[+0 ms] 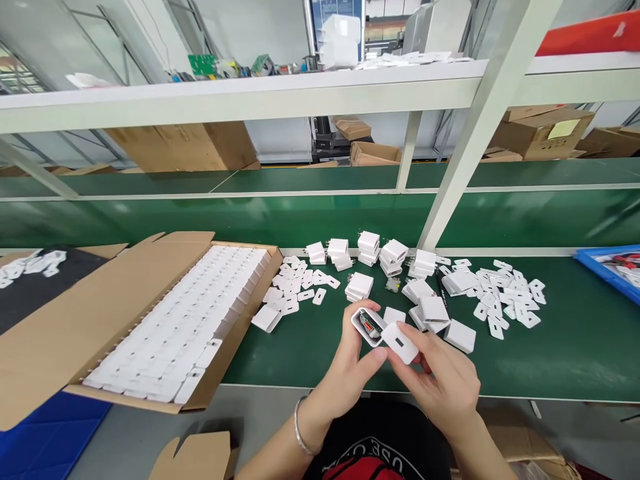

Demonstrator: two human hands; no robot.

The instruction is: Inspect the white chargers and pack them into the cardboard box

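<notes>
My left hand (pixel 351 363) is closed around a white charger housing (pixel 369 325). Its open end faces me, and a circuit board with an orange-red port shows inside. Between the thumb and fingers of my right hand (pixel 440 373) is a white end cover (pixel 400 342) with a small rectangular slot. The cover is tilted beside the housing's open end, off it. Just behind my hands lie white charger housings (pixel 433 309) and a loose block (pixel 394 315). A small circuit piece (pixel 393 284) rests farther back.
An open cardboard box (pixel 270 267) packed with white units stands to the left. Loose white covers lie in piles at left (pixel 291 283) and right (pixel 510 293). Stacked chargers (pixel 369 247) line the back. A slanted shelf post (pixel 475 153) rises behind; a blue tray (pixel 607 277) sits far right.
</notes>
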